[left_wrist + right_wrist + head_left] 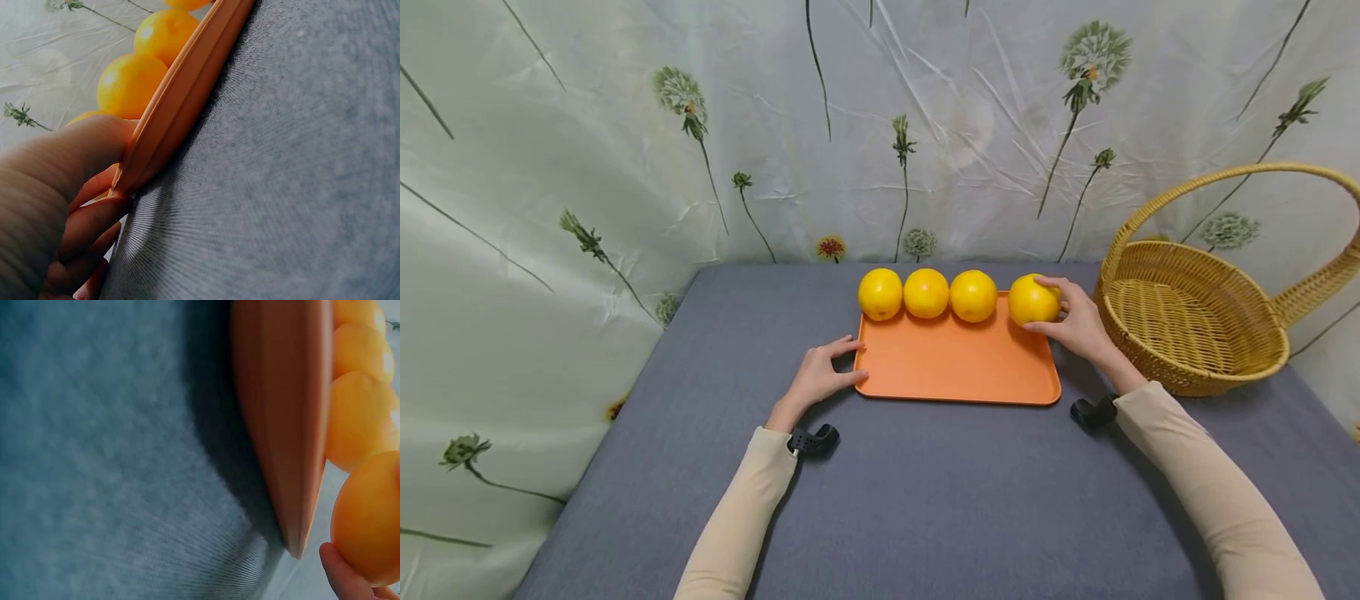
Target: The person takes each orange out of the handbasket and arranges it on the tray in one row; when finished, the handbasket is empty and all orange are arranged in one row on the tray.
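Note:
An orange rectangular tray (pixel 955 367) lies on the grey cloth, with three round yellow-orange fruits, which look like oranges (pixel 927 293), in a row along its far edge. At the tray's left edge, my left hand (pixel 820 373) holds the rim between thumb and fingers; the left wrist view shows the fingertips (pixel 119 206) against it. My right hand (pixel 1078 321) grips a fourth fruit of the same kind, an orange (pixel 1032 300), over the tray's far right corner. A small gap parts this orange from the row. Whether it touches the tray is unclear.
A woven wicker basket (pixel 1195 367) with a tall arched handle stands to the right, close to my right hand. Grey cloth (pixel 955 500) covers the table. Behind it hangs a pale curtain (pixel 865 192) printed with dandelions.

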Available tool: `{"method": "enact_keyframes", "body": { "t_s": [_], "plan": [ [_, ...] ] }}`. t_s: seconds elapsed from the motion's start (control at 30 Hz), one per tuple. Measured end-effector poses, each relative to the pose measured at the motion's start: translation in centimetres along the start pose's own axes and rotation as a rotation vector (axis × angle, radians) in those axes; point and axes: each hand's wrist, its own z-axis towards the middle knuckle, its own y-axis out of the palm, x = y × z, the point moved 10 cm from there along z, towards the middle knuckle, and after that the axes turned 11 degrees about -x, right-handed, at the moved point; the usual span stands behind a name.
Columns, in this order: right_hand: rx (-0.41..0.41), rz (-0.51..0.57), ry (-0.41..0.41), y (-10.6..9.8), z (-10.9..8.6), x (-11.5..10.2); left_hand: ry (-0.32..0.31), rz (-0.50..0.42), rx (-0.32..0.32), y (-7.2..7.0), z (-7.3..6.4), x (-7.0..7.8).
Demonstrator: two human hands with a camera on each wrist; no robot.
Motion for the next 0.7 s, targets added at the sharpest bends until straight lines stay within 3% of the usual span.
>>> {"method": "enact_keyframes", "body": {
  "t_s": [0.7],
  "plan": [
    [-0.041, -0.018, 0.034, 1.0, 1.9, 1.6, -0.022, -0.006, -0.014, 0.1, 0.1, -0.1]
  ]
}}
